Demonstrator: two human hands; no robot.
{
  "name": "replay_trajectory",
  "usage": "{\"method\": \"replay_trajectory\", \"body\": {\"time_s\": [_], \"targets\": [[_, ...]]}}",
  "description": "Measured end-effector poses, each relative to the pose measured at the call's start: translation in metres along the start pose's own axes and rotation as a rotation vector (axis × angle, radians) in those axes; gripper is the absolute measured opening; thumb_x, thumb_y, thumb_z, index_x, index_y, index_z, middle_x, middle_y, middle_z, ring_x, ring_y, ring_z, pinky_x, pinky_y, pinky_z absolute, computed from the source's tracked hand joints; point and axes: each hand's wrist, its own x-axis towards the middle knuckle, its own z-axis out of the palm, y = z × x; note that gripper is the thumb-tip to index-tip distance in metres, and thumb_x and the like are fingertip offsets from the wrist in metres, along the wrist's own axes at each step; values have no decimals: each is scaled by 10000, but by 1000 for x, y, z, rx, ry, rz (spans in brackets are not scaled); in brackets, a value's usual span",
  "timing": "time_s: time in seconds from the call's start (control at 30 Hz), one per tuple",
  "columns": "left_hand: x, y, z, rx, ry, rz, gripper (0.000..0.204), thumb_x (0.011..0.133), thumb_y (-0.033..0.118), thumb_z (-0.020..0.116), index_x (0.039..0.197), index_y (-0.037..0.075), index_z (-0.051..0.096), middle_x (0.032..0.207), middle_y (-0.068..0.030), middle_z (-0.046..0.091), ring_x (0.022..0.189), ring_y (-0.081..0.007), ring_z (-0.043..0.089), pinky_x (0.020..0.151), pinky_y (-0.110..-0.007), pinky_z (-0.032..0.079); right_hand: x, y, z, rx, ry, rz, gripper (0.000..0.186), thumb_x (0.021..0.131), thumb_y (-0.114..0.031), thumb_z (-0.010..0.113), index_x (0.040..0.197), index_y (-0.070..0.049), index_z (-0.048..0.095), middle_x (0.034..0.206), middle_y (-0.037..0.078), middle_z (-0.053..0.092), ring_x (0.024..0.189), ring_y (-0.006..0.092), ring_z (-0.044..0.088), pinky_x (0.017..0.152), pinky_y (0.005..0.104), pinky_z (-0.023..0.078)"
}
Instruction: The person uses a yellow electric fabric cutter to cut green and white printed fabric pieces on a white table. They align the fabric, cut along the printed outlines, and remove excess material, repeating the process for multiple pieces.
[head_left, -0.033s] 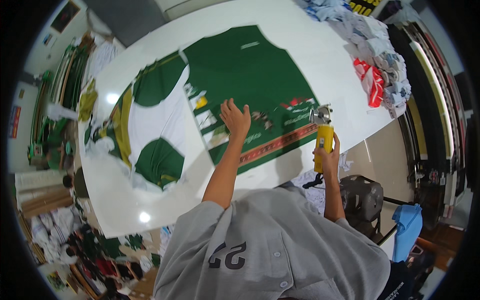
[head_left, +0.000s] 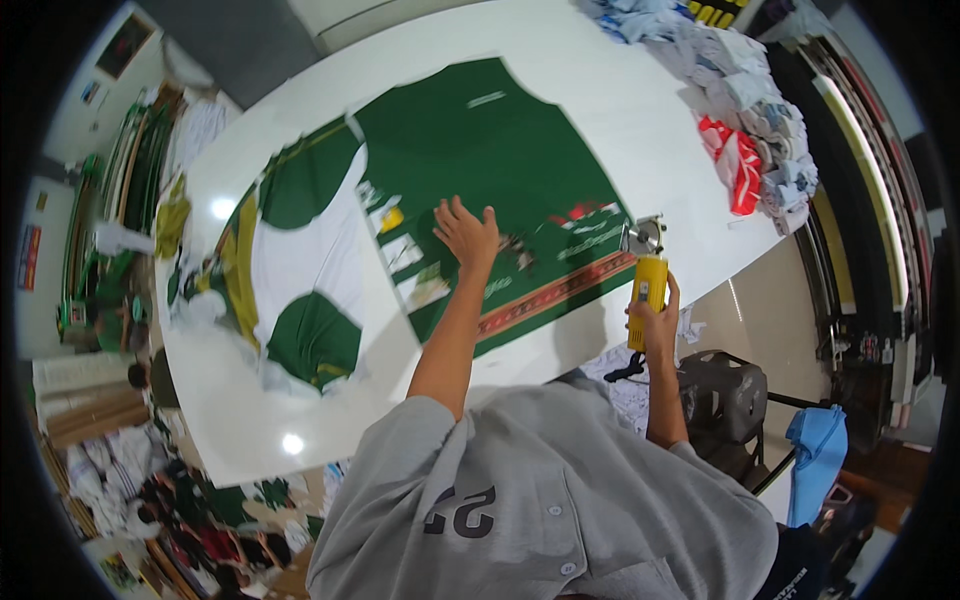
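Observation:
A green printed fabric panel (head_left: pixel 470 145), cut in the shape of a shirt body with a patterned band along its near edge, lies flat in front of me. My left hand (head_left: pixel 467 235) is over its printed lower part, palm down with fingers spread, holding nothing. Gripped in my right hand (head_left: pixel 658 322) is a yellow electric cloth cutter (head_left: pixel 650 283) with a round metal blade head. That head is right beside the panel's right edge; whether the blade touches cloth cannot be made out. A black cord hangs from the cutter's near end.
The white table (head_left: pixel 330 440) also carries green, white and mustard cut pieces (head_left: pixel 310 235) at left. A heap of pale cloth scraps (head_left: pixel 740 80) and a red-and-white piece (head_left: pixel 738 168) lie far right. A dark chair (head_left: pixel 722 395) stands near right. Several people are at lower left.
The panel and table appear slightly lower and further left in the picture, as if my view shifted. My left hand stays spread over the panel; the right keeps the cloth cutter beside its edge.

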Motion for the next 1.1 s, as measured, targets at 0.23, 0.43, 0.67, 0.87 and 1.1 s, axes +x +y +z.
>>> {"method": "replay_trajectory", "body": {"time_s": [0.23,0.43,0.67,0.87,1.1], "targets": [[168,111,149,282,73,-177,996,1045,778,497,1797,168,264,1883,-189,131,1725,-471,74,1303,-800,75,70,28,-104,-12,257,-51,1027,787,10,756,1715,-122,336,1203,182,675,912,244,725,726,383,638],[196,245,268,464,-269,258,904,1012,830,508,1739,300,420,1863,-151,235,1685,-521,184,1256,-836,185,78,25,-155,106,411,108,1023,782,36,741,1710,-139,348,1180,177,678,888,249,717,722,384,634],[52,288,265,1,-217,660,1103,969,668,743,1757,28,312,1865,-168,219,1730,-399,130,1347,-721,93,77,23,-161,80,426,95,1005,784,31,744,1702,-111,360,1176,166,684,883,231,711,717,362,628],[-23,132,122,387,-570,647,1518,729,948,744,1776,-14,211,1888,-170,112,1746,-366,77,1338,-746,90,46,11,-132,131,342,58,980,787,29,741,1691,-84,380,1222,157,688,955,239,717,752,355,625],[37,-67,-107,848,-680,307,1647,623,854,899,1802,42,85,1891,-187,64,1741,-422,54,1307,-802,104,-28,37,-77,23,250,5,994,759,30,773,1675,-166,440,1223,149,700,980,253,714,874,375,613]]}}
